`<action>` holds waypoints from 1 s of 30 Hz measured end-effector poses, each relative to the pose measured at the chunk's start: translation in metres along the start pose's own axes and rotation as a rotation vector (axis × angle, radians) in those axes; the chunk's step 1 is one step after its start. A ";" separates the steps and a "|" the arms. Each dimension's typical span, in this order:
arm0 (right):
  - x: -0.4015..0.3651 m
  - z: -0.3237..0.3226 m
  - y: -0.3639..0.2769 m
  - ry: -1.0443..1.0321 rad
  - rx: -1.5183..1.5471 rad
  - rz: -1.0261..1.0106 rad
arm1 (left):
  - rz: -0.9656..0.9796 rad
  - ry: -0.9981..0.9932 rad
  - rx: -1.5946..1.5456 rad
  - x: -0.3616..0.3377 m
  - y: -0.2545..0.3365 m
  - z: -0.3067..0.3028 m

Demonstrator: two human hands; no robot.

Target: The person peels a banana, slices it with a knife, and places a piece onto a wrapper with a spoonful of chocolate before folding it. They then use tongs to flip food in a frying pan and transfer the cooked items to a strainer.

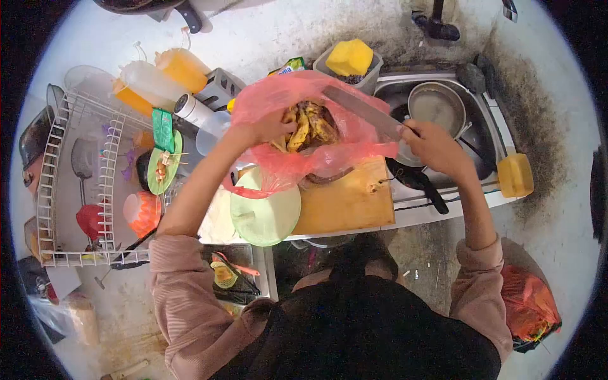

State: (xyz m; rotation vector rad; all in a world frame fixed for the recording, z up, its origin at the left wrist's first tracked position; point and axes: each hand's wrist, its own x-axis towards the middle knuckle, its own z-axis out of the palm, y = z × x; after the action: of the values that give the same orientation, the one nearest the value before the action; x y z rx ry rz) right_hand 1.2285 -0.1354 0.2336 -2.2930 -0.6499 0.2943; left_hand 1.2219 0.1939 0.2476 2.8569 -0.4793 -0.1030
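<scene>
A thin red plastic bag (pixel 361 140) lies spread wide over a wooden cutting board (pixel 354 199). Within it are yellow pieces with dark brown patches (pixel 309 130) that look like banana peels. My left hand (pixel 276 126) reaches in from the bag's left side, its fingers curled against these pieces; what they grip is partly hidden. In my right hand (pixel 427 144) is the handle of a large knife (pixel 361 109). Its broad blade points to the upper left, across the bag's right side. A pale green round lid (pixel 266 218) rests at the board's left, partly under the bag.
To the right, a metal sink (pixel 484 155) holds a pot (pixel 437 104); a black-handled pan (pixel 430 190) sits near the board. A grey tub (pixel 373 73) with a yellow sponge (pixel 349 57) stands behind. At left are a white dish rack (pixel 76 256), bottles (pixel 152 82) and a green plate (pixel 164 171).
</scene>
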 end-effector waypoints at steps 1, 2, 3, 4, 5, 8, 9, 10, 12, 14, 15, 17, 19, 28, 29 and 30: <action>0.000 0.001 -0.001 -0.013 -0.010 0.025 | -0.022 0.005 0.117 0.000 0.003 0.000; -0.002 0.001 -0.002 -0.027 -0.022 0.048 | -0.047 0.012 0.232 0.002 0.009 0.002; -0.005 0.000 -0.003 -0.041 -0.035 0.073 | -0.072 0.019 0.345 0.004 0.018 0.004; -0.010 -0.001 -0.004 -0.037 -0.035 0.074 | -0.120 0.011 0.156 0.007 0.025 0.008; -0.015 -0.002 -0.004 -0.034 -0.035 0.077 | -0.165 0.001 -0.035 0.009 0.031 0.014; -0.037 -0.001 0.001 0.010 -0.047 0.122 | -0.286 -0.038 -0.610 0.017 0.042 0.036; -0.045 0.000 0.004 0.030 -0.051 0.144 | -0.131 -0.045 -0.483 0.020 0.035 0.046; -0.052 0.003 0.011 0.076 -0.055 0.103 | 0.022 -0.032 -0.357 0.023 0.028 0.056; -0.062 0.005 0.020 0.034 -0.025 0.192 | 0.680 0.029 0.563 0.033 0.010 0.073; -0.074 0.007 0.020 0.053 0.004 0.220 | 0.528 -0.125 0.473 0.043 0.010 0.077; -0.079 0.007 0.019 0.069 0.014 0.227 | 0.454 -0.200 0.428 0.048 0.014 0.074; -0.089 0.008 0.018 0.092 0.040 0.243 | 0.341 -0.126 0.213 0.040 0.025 0.055; -0.096 0.012 0.017 0.128 0.067 0.255 | 0.174 -0.134 -0.040 0.034 0.023 0.048; -0.100 0.038 0.005 0.156 0.064 0.269 | 0.251 0.131 0.203 0.016 0.040 0.003; -0.102 0.042 0.000 0.173 0.036 0.270 | 0.200 0.075 0.059 0.016 0.035 0.009; -0.103 0.047 -0.006 0.190 -0.043 0.245 | 0.129 0.007 -0.104 0.016 0.030 0.017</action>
State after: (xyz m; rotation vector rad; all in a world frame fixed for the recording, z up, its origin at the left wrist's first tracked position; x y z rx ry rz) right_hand 1.1213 -0.1588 0.2063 -2.4079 -0.2819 0.1747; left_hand 1.2259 0.1570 0.2379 2.7160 -0.6361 -0.0915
